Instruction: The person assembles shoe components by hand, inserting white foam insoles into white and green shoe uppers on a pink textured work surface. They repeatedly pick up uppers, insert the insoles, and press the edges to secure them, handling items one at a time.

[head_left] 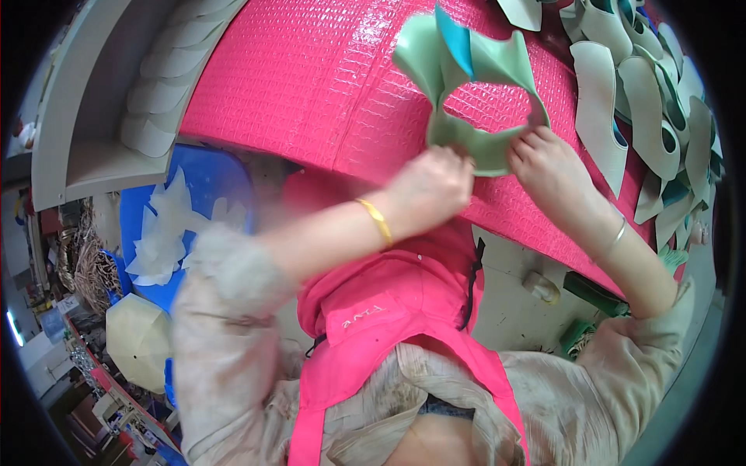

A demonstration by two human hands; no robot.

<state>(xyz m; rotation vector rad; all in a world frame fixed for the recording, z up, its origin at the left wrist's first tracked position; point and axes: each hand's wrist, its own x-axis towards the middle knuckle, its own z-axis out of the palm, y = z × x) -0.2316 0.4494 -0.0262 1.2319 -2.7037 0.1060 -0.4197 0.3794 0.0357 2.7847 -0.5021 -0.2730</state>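
Observation:
Over the pink table covering I hold a pale green shoe upper (486, 149) with a teal strip of lining standing up at its far side. It is bent into an open ring, and the pink surface shows through its middle. My left hand (437, 184) is closed on its near left edge, fingers curled in. At the near right edge my right hand (544, 158) pinches the same piece between thumb and fingers. What lies under the fingertips is hidden.
Grey-white shoe uppers (601, 93) with teal lining are heaped on the table's right. A grey tray (101, 167) at left holds a row of overlapping pale pieces. Below it, a blue seat or bin (203, 182) carries white cut pieces (165, 225). My pink apron (373, 291) meets the table edge.

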